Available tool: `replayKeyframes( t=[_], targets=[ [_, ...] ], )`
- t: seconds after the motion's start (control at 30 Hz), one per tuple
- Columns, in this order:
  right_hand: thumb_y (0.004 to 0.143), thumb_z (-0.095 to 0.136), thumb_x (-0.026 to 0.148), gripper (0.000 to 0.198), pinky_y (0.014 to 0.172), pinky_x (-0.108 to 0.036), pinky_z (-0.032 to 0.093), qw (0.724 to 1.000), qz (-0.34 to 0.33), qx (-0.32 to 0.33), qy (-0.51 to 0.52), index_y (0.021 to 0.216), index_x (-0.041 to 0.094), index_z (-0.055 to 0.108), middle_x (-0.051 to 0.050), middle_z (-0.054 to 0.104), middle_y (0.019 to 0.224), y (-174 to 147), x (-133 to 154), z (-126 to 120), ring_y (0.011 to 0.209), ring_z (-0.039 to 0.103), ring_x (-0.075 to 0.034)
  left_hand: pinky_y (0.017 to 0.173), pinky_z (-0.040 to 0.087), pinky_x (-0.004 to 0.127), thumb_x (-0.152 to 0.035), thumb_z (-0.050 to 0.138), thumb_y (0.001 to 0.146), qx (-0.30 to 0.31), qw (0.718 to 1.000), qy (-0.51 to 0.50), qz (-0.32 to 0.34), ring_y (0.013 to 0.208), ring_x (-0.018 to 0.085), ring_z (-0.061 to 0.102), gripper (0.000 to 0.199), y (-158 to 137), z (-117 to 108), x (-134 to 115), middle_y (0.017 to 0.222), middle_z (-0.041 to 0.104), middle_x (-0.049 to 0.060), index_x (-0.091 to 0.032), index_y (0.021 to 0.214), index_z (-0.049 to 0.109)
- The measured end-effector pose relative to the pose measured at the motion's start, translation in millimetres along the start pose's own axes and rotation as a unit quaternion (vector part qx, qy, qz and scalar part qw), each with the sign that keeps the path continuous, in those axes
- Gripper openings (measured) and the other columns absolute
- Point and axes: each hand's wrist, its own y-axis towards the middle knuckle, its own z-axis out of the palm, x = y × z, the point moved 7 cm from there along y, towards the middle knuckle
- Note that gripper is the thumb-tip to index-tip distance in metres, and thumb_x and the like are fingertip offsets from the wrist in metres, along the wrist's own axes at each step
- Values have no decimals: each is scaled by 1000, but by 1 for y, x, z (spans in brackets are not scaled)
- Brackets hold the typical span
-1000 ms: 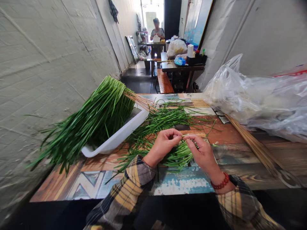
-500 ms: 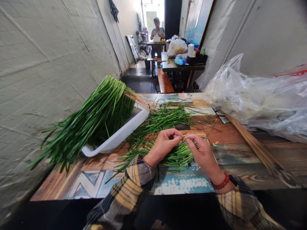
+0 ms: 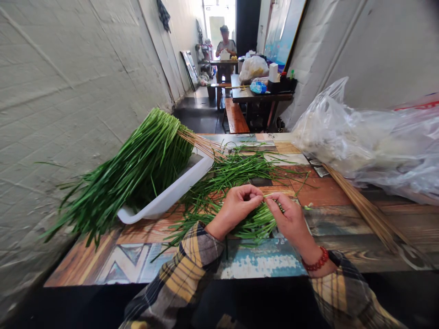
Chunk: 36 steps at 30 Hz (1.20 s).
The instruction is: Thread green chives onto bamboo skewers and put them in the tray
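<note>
Two hands meet over a loose pile of chives [image 3: 236, 183] spread across the painted wooden table [image 3: 267, 262]. Left hand [image 3: 236, 208] has its fingers curled in, thumb and forefinger pinching the end of a thin skewer [image 3: 274, 195], and right hand [image 3: 290, 217] pinches the same spot from the other side, fingertips almost touching the left's. Some chive stalks sit under both palms. Just left of that, a white tray [image 3: 171, 196] is tipped up against the wall, holding a big bundle of chives already threaded on sticks [image 3: 137, 169]. Off to the right, a sheaf of bare bamboo skewers [image 3: 363, 208] lies beside a clear plastic bag [image 3: 360, 132]. Way down the room another person [image 3: 225, 43] sits at a table.
</note>
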Motion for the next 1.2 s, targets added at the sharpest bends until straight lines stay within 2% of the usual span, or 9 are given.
replayKeyframes(
  t=[0.33, 0.47, 0.9, 1.2],
  targets=[
    [92, 47, 31, 17, 78, -31, 50, 999, 2, 4, 35, 94, 23, 62, -3, 71, 92, -1, 1, 0, 88, 66, -19, 54, 30, 19, -28, 65, 70, -18, 997, -65, -30, 55, 6, 43, 18, -1, -2, 1, 61, 55, -2, -11, 72, 65],
    [91, 47, 31, 17, 77, -31, 50, 999, 5, 2, 36, 93, 23, 62, -3, 71, 91, 0, 1, 0, 87, 66, -19, 53, 28, 19, -27, 65, 70, -18, 998, -59, -29, 53, 6, 41, 17, -1, -2, 2, 58, 53, -3, -10, 73, 66],
    [91, 48, 31, 18, 76, -31, 51, 999, -7, -4, 33, 93, 22, 63, -4, 71, 91, 0, 2, -1, 86, 67, -19, 56, 32, 19, -26, 65, 70, -17, 997, -72, -22, 58, 7, 46, 16, -1, -2, 1, 64, 59, 0, -10, 73, 66],
    [91, 47, 31, 19, 73, -30, 51, 1000, -5, 0, 27, 91, 21, 63, -4, 71, 87, 0, 2, 0, 83, 67, -19, 58, 34, 20, -24, 63, 71, -16, 999, -41, -12, 58, 8, 47, 14, -1, -2, 0, 63, 59, 0, -10, 71, 66]
  ],
)
